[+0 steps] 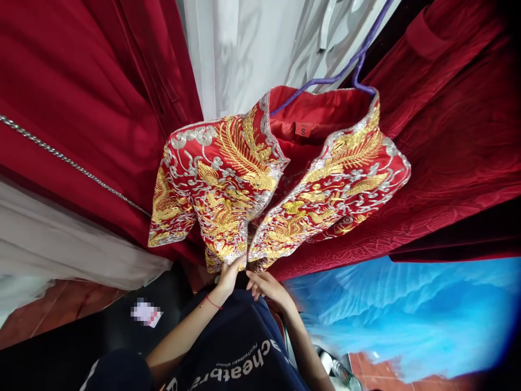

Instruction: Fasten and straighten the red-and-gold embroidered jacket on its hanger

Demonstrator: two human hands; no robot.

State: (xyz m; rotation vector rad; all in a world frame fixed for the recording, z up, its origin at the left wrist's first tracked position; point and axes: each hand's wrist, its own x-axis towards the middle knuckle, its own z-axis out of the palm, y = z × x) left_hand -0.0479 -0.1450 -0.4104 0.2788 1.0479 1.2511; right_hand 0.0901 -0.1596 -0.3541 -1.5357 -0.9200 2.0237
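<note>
A short-sleeved red jacket [228,201] with gold and silver embroidery hangs on a purple hanger [325,81]. Its front is parted at the collar, and a size label [302,129] marked S shows inside the neck. My left hand [230,276], with a thin red string round the wrist, pinches the jacket's lower front edge, thumb on the outside. Just right of it, my right hand [266,286] is beside the hem near the front opening. Its fingers are loosely bent and apart, with nothing visible in them.
Red garments [439,136] hang to the right, and red cloth [101,70] hangs on the left near a metal chain [73,165]. White fabric [228,54] hangs behind. Blue fabric [407,309] spreads at lower right by a bottle [345,374]. A paper card [146,313] lies on a black surface.
</note>
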